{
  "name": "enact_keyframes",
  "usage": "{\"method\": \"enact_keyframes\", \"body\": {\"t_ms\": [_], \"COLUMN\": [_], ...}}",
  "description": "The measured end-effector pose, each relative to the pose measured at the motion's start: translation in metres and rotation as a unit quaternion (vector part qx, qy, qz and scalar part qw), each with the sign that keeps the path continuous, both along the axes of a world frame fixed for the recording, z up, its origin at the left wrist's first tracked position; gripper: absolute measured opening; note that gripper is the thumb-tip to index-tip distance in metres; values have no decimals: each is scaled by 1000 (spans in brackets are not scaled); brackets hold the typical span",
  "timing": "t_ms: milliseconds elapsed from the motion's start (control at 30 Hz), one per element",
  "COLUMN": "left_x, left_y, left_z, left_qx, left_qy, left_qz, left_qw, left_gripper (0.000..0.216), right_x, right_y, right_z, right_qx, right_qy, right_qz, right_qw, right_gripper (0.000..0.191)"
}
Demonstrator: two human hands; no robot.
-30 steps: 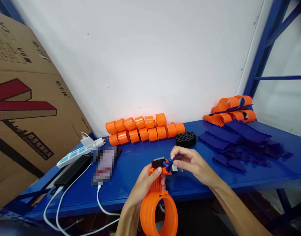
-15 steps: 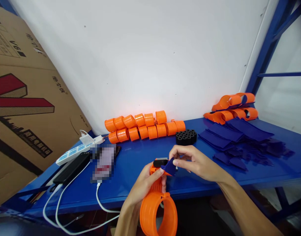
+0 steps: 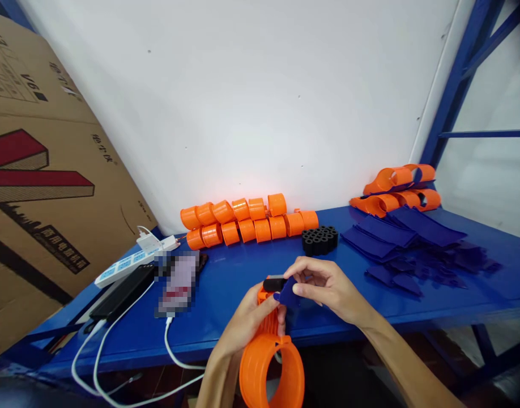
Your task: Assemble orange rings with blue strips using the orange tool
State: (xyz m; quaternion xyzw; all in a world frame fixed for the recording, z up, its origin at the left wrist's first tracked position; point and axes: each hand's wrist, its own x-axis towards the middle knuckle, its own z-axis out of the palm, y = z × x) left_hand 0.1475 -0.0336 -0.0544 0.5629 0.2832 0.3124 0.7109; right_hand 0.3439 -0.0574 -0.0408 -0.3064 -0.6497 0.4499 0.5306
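On camera I see my right grip pinching a blue tab at its tips above the orange ring, whose stem my left grip clasps.

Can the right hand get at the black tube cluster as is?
Probably yes: the black tube cluster stands on the table just beyond the right hand, with nothing visible between them. That hand holds a blue piece, though.

bright, even light whitens the wall across the upper frame, tinged faintly orange low at centre. soft sheen on the worktop, dark shadow beneath. pixelation masks the phone, centre left; wide-angle stretch slants the left-edge box.
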Motion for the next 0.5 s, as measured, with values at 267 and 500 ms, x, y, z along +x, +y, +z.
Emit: {"method": "enact_keyframes", "body": {"t_ms": [267, 500], "left_x": [0, 1], "left_y": [0, -2], "left_z": [-3, -2], "left_qx": [-11, -6], "left_qy": [-12, -12], "left_qz": [-12, -23], "left_qw": [1000, 1000], "left_gripper": [29, 38], "right_x": [-5, -12], "right_y": [-3, -5], "right_z": [-3, -10], "right_qx": [-44, -110], "right_qy": [-9, -11], "right_qz": [-8, 10], "right_qw": [999, 994], "right_gripper": [39, 49]}}
